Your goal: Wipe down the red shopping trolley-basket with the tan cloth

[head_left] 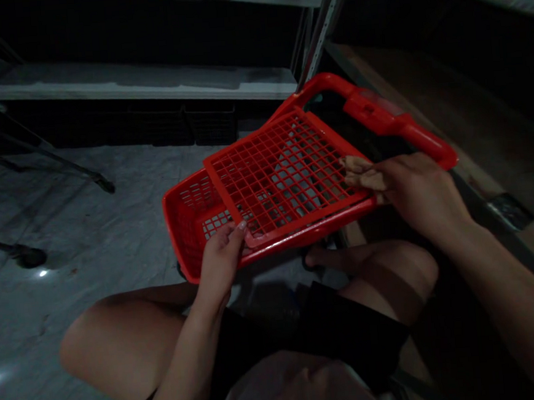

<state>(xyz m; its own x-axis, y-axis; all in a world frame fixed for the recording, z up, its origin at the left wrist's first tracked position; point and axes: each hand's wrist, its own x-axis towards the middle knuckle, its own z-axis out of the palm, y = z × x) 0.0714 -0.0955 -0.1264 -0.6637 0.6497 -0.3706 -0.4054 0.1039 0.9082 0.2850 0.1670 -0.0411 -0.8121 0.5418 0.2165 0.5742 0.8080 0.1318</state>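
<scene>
A red plastic shopping cart point(173, 232) stands in front of my bent knees, its thick handle point(383, 114) at the upper right. Over the handle end of its basket lies a red grid panel point(274, 175). My left hand point(222, 250) is closed on the near corner of that panel, thumb on top and fingers hidden below. With my right hand point(407, 186) I grip a crumpled tan cloth point(361, 173), which touches the panel's right edge. The right fingertips are partly hidden behind the cloth.
Behind the cart runs a pale metal shelf point(146, 80) with dark crates point(209, 121) beneath it. At the left, metal legs end in a caster point(31, 255) on the grey floor point(98, 238). A dark ledge point(425, 95) borders the right side.
</scene>
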